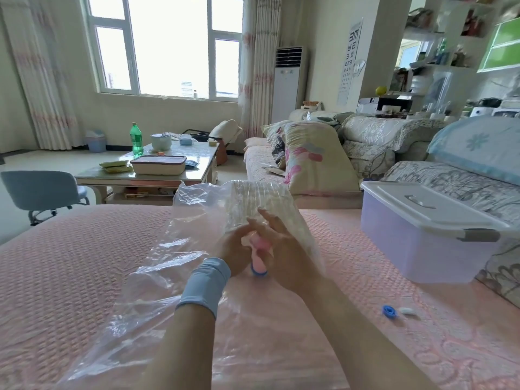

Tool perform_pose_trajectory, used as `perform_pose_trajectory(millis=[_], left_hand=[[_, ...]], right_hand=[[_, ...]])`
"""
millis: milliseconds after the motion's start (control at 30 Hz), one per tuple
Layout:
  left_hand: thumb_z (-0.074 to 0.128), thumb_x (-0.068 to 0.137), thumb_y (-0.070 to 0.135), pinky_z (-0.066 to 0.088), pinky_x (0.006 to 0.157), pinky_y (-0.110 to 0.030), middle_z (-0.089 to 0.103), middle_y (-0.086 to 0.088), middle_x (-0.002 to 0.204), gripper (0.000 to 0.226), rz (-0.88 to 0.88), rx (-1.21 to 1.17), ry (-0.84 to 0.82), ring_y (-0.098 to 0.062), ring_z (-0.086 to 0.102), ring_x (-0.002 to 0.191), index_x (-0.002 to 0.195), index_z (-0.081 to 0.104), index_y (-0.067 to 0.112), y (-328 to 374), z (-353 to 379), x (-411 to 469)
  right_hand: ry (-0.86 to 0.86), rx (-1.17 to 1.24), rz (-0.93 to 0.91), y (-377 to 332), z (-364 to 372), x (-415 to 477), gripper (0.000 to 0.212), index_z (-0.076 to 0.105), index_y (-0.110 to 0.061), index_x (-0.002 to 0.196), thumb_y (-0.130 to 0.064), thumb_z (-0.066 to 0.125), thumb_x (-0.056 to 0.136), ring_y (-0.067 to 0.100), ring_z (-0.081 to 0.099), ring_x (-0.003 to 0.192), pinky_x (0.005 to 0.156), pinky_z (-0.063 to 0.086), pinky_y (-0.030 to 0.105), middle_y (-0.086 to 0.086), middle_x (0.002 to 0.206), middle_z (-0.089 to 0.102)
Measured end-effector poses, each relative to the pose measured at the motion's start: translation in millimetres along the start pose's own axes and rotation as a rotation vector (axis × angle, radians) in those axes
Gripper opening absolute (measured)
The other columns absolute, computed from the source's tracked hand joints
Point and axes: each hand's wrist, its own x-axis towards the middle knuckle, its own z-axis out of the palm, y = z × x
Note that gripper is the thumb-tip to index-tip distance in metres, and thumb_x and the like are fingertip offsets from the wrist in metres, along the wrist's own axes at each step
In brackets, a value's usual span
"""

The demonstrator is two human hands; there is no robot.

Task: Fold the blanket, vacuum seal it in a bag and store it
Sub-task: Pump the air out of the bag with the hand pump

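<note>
One pump (260,257) in left hand (233,251) grip, blanket (261,198) just beyond

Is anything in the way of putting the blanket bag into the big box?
Yes: the white lid sits closed on the box. Nothing lies on the bed between the bag and it. The left hand grips the pink pump.

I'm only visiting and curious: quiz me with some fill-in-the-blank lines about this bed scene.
1. The white blanket lies inside a clear plastic ____.
2. The left hand and right hand meet at a pump whose body is ____.
3. The storage box has a ____ lid.
4. The blue cap lies on the bed to the person's ____.
Missing words: bag, pink, white, right.
</note>
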Motion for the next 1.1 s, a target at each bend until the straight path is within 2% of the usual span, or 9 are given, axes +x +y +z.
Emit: perform_pose_trajectory(millis=[133, 233, 367, 467, 600, 767, 867, 1000, 1100], left_hand=[[0.043, 0.076, -0.019, 0.044, 0.073, -0.006, 0.065, 0.001, 0.115, 0.06, 0.061, -0.086, 0.124, -0.008, 0.061, 0.093, 0.109, 0.063, 0.027, 13.2, -13.9, -2.3], [0.049, 0.082, -0.01, 0.044, 0.073, -0.007, 0.069, 0.005, 0.102, 0.044, 0.061, -0.118, 0.088, 0.002, 0.061, 0.082, 0.102, 0.071, 0.023, 22.7, -20.5, -8.9], [0.066, 0.088, 0.033, 0.046, 0.072, -0.012, 0.067, 0.011, 0.094, 0.017, 0.079, 0.014, 0.087, 0.0, 0.063, 0.083, 0.105, 0.069, 0.037, 24.8, -28.4, -10.4], [0.067, 0.086, 0.037, 0.053, 0.081, -0.029, 0.066, 0.009, 0.098, 0.014, 0.067, 0.121, 0.125, -0.01, 0.064, 0.085, 0.098, 0.073, 0.034, 20.6, -29.7, -6.0], [0.059, 0.093, 0.03, 0.055, 0.079, -0.041, 0.063, 0.01, 0.101, 0.006, 0.153, 0.284, 0.158, -0.019, 0.065, 0.086, 0.094, 0.064, 0.033, 18.5, -36.2, -3.3], [0.044, 0.1, 0.02, 0.047, 0.077, -0.025, 0.058, 0.005, 0.098, 0.016, 0.477, 0.354, 0.678, -0.016, 0.057, 0.087, 0.101, 0.06, 0.017, 51.2, -74.7, -2.3], [0.048, 0.098, 0.01, 0.047, 0.087, -0.028, 0.062, -0.004, 0.102, 0.016, 0.506, 0.271, 0.854, -0.019, 0.058, 0.093, 0.104, 0.063, 0.01, 51.9, -80.9, 1.4], [0.062, 0.092, 0.008, 0.045, 0.1, -0.033, 0.067, -0.003, 0.118, 0.015, 0.425, 0.315, 0.584, -0.021, 0.06, 0.11, 0.102, 0.07, 0.017, 20.3, -44.9, 3.7], [0.065, 0.089, 0.016, 0.049, 0.092, -0.032, 0.07, 0.005, 0.112, 0.014, 0.268, 0.33, 0.337, -0.02, 0.063, 0.102, 0.095, 0.074, 0.025, 8.6, -29.0, -0.2]], right_hand=[[0.12, 0.208, 0.083, 9.7, 10.0, 3.1, 0.108, 0.003, -0.048, 0.156, -0.003, 0.073, 0.087, 0.022, 0.045, 0.138, 0.108, 0.041, 0.024, 0.0, 0.158, 0.035], [0.153, 0.387, 0.222, 19.8, 16.8, 6.5, 0.095, 0.018, -0.036, 0.157, -0.013, 0.078, 0.086, 0.018, 0.061, 0.12, 0.101, 0.052, 0.041, -0.004, 0.136, 0.057], [0.097, 0.297, 0.252, 28.7, 24.8, 9.8, 0.056, 0.061, -0.03, 0.133, -0.037, 0.082, 0.081, 0.006, 0.065, 0.109, 0.096, 0.053, 0.029, -0.011, 0.114, 0.072], [0.062, 0.266, 0.239, 28.6, 33.1, 13.4, 0.053, 0.064, -0.026, 0.128, -0.032, 0.083, 0.079, 0.008, 0.065, 0.1, 0.081, 0.041, 0.003, -0.01, 0.11, 0.07], [0.087, 0.231, 0.217, 28.4, 41.8, 18.3, 0.05, 0.065, -0.026, 0.123, -0.026, 0.084, 0.077, 0.007, 0.063, 0.092, 0.075, 0.037, 0.001, -0.014, 0.099, 0.068], [0.09, 0.255, 0.235, 28.9, 47.1, 25.7, 0.05, 0.066, -0.03, 0.124, -0.027, 0.084, 0.077, 0.007, 0.064, 0.095, 0.083, 0.046, 0.015, -0.013, 0.104, 0.071], [0.051, 0.259, 0.222, 28.5, 49.1, 24.8, 0.051, 0.064, -0.029, 0.126, -0.027, 0.083, 0.079, 0.008, 0.063, 0.098, 0.09, 0.049, 0.022, -0.011, 0.11, 0.07], [0.075, 0.263, 0.226, 26.6, 49.3, 25.5, 0.05, 0.064, -0.027, 0.127, -0.025, 0.081, 0.08, 0.012, 0.063, 0.099, 0.089, 0.049, 0.025, -0.007, 0.112, 0.071], [0.066, 0.258, 0.23, 26.2, 48.6, 24.7, 0.05, 0.064, -0.026, 0.128, -0.026, 0.081, 0.08, 0.014, 0.064, 0.098, 0.088, 0.048, 0.026, -0.005, 0.11, 0.071]])
